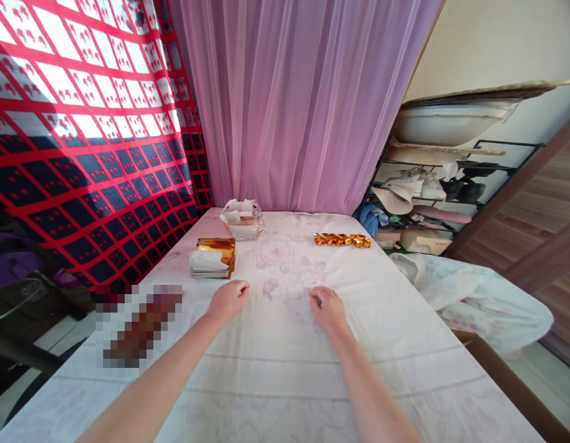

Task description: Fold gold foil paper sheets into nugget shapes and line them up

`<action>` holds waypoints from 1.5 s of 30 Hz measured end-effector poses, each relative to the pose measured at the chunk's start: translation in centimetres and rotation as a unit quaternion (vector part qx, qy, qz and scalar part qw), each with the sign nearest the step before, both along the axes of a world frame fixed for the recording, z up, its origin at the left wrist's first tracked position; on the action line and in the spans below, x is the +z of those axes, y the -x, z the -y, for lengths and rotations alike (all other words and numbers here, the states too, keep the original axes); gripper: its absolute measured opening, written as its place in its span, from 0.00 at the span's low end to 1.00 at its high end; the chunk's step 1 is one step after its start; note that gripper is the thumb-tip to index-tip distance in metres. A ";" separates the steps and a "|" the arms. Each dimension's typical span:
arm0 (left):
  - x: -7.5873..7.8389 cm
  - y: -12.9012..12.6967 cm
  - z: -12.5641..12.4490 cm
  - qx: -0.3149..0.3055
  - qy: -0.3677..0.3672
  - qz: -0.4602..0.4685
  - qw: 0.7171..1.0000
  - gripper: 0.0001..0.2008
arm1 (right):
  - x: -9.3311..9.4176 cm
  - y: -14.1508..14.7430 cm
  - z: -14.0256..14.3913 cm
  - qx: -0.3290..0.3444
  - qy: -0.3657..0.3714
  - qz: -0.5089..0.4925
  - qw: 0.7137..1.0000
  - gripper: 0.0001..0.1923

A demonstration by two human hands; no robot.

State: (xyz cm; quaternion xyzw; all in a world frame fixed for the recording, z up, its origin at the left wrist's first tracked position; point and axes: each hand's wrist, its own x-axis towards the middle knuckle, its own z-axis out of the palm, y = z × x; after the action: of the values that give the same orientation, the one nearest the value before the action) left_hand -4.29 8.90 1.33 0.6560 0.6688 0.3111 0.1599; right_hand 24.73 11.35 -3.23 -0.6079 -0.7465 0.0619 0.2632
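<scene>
Both forearms run off-frame; left hand (228, 298) and right hand (328, 307) rest loosely curled, palms hidden, gripping nothing.

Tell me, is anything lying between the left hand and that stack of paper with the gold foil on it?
Nothing visible does. The left hand rests on the tablecloth just short of the paper stack, with only bare cloth between them.

No text, label, brand or number can be read anywhere: the gold foil stack (214, 257), the clear bag (242, 219) and the red patterned cloth (82, 154) show no legible writing
</scene>
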 end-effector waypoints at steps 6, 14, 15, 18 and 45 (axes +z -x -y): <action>-0.7 1.6 1.2 0.084 -0.052 0.047 0.994 0.16 | 1.5 0.8 -0.3 0.012 0.034 0.016 0.999 0.12; -1.9 5.3 2.3 0.232 -0.116 0.174 0.950 0.32 | 4.7 10.8 -2.9 0.162 0.045 0.046 0.985 0.20; -1.9 5.3 2.3 0.235 -0.122 0.186 0.946 0.33 | 5.1 12.4 -3.4 0.178 0.043 0.052 0.982 0.21; -1.9 5.2 2.2 0.245 -0.135 0.208 0.937 0.33 | 5.9 16.6 -4.8 0.211 0.035 0.075 0.974 0.23; -2.0 5.3 2.1 0.259 -0.135 0.255 0.922 0.32 | 4.5 21.6 -8.5 0.285 -0.101 0.145 0.942 0.11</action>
State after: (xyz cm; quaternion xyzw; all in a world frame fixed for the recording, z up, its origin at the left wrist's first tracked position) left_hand -9.61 6.78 -0.69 0.3740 0.7034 0.5858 0.1489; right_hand 3.11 19.80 1.26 -0.3421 -0.9211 -0.0306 0.1836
